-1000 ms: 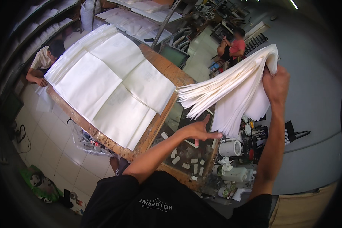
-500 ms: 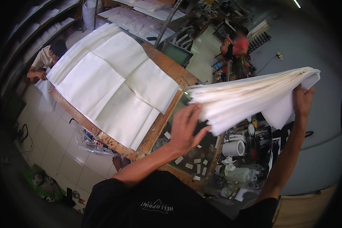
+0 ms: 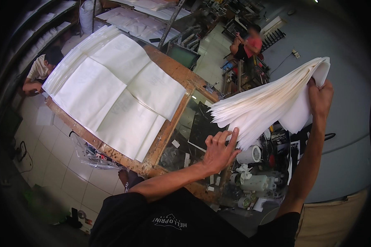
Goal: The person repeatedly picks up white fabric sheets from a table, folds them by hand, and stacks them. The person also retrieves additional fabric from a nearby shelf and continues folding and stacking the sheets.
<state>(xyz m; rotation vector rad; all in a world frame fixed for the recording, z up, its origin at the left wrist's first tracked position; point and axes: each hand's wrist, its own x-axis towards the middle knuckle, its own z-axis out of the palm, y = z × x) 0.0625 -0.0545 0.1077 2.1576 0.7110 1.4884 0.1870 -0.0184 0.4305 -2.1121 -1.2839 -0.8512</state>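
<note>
My right hand is closed round the folded upper end of a bundle of thin white sheets, holding it up over the right side. The sheets fan out toward the left, their loose edges hanging free. My left hand is at the lower loose edges, index finger stretched up, thumb apart and the other fingers partly curled. Its fingertip is at the sheets; whether it touches them I cannot tell. Left of it, overlapping piles of white sheets cover a brown wooden table, with faint grey marks on some of them.
Beside the piles, a glass panel carries a dark flat board and small white pieces. White tubs and bottles crowd the right side. One person crouches at far left; another sits farther back. Shelves hold more white sheets.
The bundle has spread into a wider fan, its loose edges shifting slightly right. My left hand has moved right and down, its fingers now more curled. The dark board under the bundle shows more.
</note>
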